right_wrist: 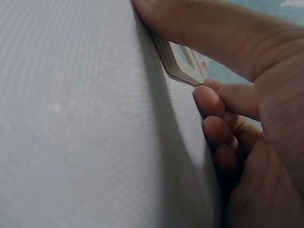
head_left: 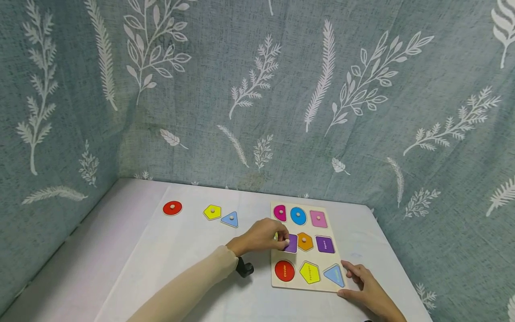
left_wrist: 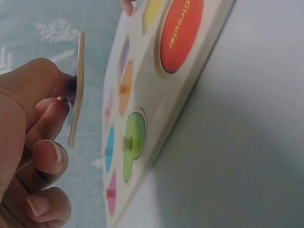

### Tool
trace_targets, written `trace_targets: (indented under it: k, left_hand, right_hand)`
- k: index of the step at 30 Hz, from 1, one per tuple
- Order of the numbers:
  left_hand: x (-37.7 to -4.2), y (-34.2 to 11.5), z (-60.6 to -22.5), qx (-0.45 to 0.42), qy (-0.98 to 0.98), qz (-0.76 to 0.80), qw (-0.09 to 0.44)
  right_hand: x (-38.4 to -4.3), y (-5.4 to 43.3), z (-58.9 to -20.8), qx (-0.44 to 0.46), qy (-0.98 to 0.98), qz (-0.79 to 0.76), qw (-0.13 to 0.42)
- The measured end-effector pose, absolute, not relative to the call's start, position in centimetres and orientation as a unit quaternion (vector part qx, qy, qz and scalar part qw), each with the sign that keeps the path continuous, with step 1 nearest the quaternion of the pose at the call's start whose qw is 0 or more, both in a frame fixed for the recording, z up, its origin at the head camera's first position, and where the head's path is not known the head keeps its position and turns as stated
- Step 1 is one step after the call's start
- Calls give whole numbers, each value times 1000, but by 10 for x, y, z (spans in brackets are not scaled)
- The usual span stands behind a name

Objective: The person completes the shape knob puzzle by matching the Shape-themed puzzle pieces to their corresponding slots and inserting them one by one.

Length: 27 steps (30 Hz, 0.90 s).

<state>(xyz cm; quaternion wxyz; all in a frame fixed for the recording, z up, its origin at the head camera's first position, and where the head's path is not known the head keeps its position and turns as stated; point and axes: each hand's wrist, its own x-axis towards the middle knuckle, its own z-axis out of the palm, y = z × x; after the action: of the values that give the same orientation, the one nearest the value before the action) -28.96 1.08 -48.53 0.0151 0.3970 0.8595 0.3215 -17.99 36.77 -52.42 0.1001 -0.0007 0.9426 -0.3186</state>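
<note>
Thumb and fingers of my left hand (head_left: 263, 235) pinch the small knob of a purple square puzzle piece (head_left: 292, 243). The piece is raised over the left part of the wooden puzzle board (head_left: 277, 286); in the left wrist view this piece (left_wrist: 80, 90) is seen edge-on, apart from the board. A purple recess marked Square (head_left: 325, 244) lies at the board's right side. My right hand (head_left: 364, 286) holds the board's near right corner, thumb at the near edge and a fingertip at the right edge. Its other fingers (right_wrist: 218, 130) are curled near the white table surface.
Magenta, blue, pink, orange and green (left_wrist: 135, 135) pieces sit in the board. Circle (head_left: 284, 271), pentagon (head_left: 310, 273) and triangle (head_left: 334, 275) recesses show along its near row. A red circle (head_left: 172, 208), yellow pentagon (head_left: 212, 212) and blue triangle (head_left: 230, 219) lie on the table, left of the board.
</note>
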Motion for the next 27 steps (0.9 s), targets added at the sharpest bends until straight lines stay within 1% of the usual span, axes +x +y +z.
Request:
trace_targets:
  k: [9, 20, 27]
  left_hand:
    - [-290, 27, -487, 393, 860, 324, 26]
    - [-293, 55, -488, 387, 870, 306, 3]
    - [-294, 76, -492, 388, 875, 289, 2]
  right_hand:
    - [-179, 368, -523, -2, 936, -336, 103]
    - [-179, 367, -524, 1, 949, -302, 85]
    - [-181, 366, -525, 16, 947, -307, 91]
